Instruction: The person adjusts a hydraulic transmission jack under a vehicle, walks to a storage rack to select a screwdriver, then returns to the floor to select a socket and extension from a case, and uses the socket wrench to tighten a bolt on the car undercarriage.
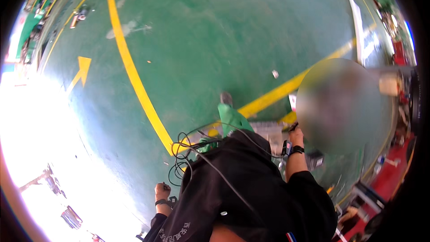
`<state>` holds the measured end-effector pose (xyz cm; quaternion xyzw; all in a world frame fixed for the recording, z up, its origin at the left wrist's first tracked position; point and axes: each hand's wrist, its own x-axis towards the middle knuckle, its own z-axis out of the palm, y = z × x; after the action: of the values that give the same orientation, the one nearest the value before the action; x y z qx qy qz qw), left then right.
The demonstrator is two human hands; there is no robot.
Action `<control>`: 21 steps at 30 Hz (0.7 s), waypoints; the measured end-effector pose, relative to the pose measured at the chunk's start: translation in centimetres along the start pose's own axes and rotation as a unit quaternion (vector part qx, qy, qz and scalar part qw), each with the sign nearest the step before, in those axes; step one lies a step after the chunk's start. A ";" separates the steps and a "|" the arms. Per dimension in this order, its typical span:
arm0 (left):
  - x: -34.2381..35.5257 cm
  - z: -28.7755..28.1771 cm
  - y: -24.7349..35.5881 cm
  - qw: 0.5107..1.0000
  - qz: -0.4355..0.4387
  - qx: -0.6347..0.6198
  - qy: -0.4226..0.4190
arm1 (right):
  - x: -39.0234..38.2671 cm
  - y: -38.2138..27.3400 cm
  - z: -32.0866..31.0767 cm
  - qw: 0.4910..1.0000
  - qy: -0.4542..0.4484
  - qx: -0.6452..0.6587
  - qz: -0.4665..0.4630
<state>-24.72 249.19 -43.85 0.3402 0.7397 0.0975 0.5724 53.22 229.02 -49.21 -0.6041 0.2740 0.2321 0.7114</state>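
Small dark thing seen at front of right hand, right of body. Left hand seen left of body. How far opened, and whether anything gripped, cannot be told. Green floor marked by yellow lines.

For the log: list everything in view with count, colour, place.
floor: one, green, middle
floor lines: several, yellow, left to right
arrow: one, yellow, left
scraps: at least two, pale, on the floor
long strip: one, white, upper right
box: one, tan, far right
red surface: one, red, lower right
pale item: one, whitish, just right of centre
looped cable: uncounted, dark, lower centre
blurred disc: one, grey, right, hiding things
edge clutter: uncounted, mixed, both sides
wrist straps: two, black, one per wrist
top: one, black, lower middle
trouser leg: at least one, green, centre
shoe: one, greyish, centre
left hand: one, bare, lower left
right hand: one, bare, right of centre
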 end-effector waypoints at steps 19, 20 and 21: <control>46.0 20.0 65.0 0.833 -0.258 -0.489 0.022 | 23.4 -16.4 78.4 0.841 -0.018 -0.525 -0.126; 49.1 19.4 71.1 0.863 -0.208 -0.460 0.022 | 24.9 -16.4 79.8 0.809 -0.011 -0.574 -0.125; 51.8 19.0 76.9 0.885 -0.168 -0.434 0.022 | 26.1 -16.3 81.6 0.789 -0.009 -0.602 -0.125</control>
<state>16.85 334.09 -49.41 -0.0741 0.6818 0.3191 0.6541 92.31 306.88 -44.94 -0.9369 -0.0054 0.2642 0.2289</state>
